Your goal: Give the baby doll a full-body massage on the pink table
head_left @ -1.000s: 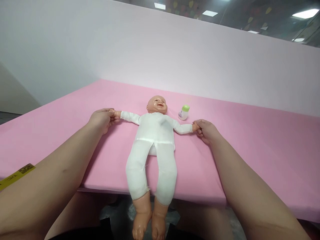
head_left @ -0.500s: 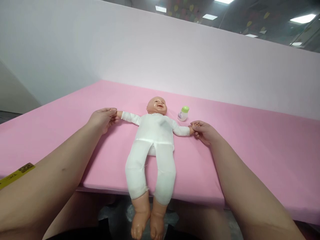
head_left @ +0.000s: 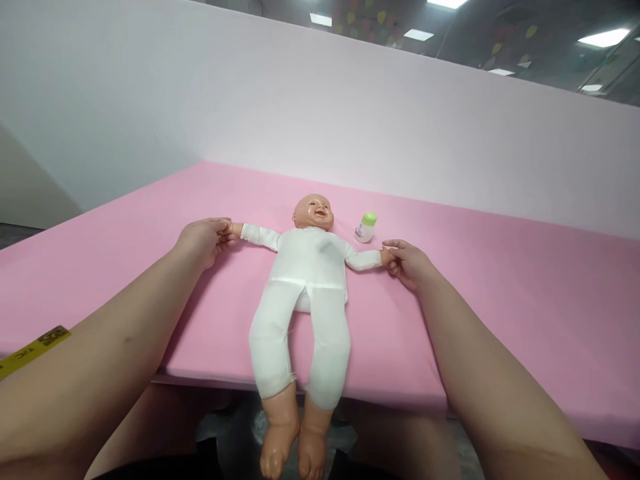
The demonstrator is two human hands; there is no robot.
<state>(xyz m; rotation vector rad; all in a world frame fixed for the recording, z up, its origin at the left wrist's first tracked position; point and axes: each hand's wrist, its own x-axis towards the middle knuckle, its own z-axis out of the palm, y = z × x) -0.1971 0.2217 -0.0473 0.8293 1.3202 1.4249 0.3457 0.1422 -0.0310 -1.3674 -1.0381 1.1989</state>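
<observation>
The doll [head_left: 310, 267] lies face up on the pink tabletop [head_left: 500, 300], head toward the far wall [head_left: 350, 120], its legs running past the near edge so that both bare feet hang clear of the surface. Both doll arms are stretched straight out to the sides. The left hand [head_left: 203, 240] is closed around the doll's hand on that side, fingers curled over it; the right hand [head_left: 407, 261] pinches the doll's other hand between thumb and fingertips. A small bottle [head_left: 367, 227] with a green cap stands upright just beside the doll's head, near the right hand but apart from it. Judged from this posture, the step in hand is an arm extension — both limbs held at full spread. A next move would call for an even grip on both sides, since the soft sleeves give little resistance and the body can slide toward the near edge — the overhanging legs already pull that way.
</observation>
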